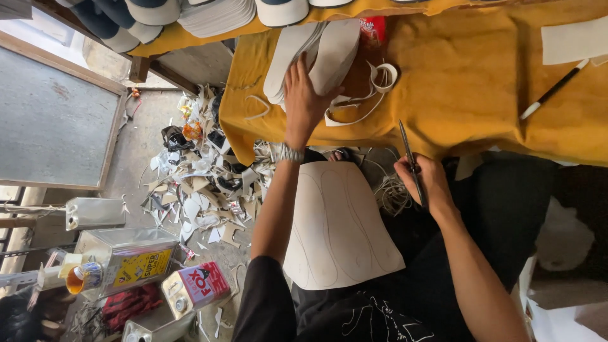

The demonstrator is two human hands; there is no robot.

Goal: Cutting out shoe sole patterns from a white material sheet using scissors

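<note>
Head view: left hand [303, 101] lies flat, fingers released, on pale sole-shaped cutouts [316, 54]; right hand [425, 180] fingers grasp slim scissors [410, 158].

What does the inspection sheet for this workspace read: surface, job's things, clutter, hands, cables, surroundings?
Surface: table draped in mustard-yellow cloth, wrinkled.
Job's things: stack of white sole cut-outs on the cloth; scissors; white sheet with traced sole outlines on the lap.
Clutter: curled white trimmings and a white pen on the cloth; paper scraps heaped on the floor.
Hands: left hand rests flat on the cut-outs; right hand holds the scissors.
Cables: nothing seen.
Surroundings: metal cans on the floor at left; more stacked soles along the top edge.
</note>
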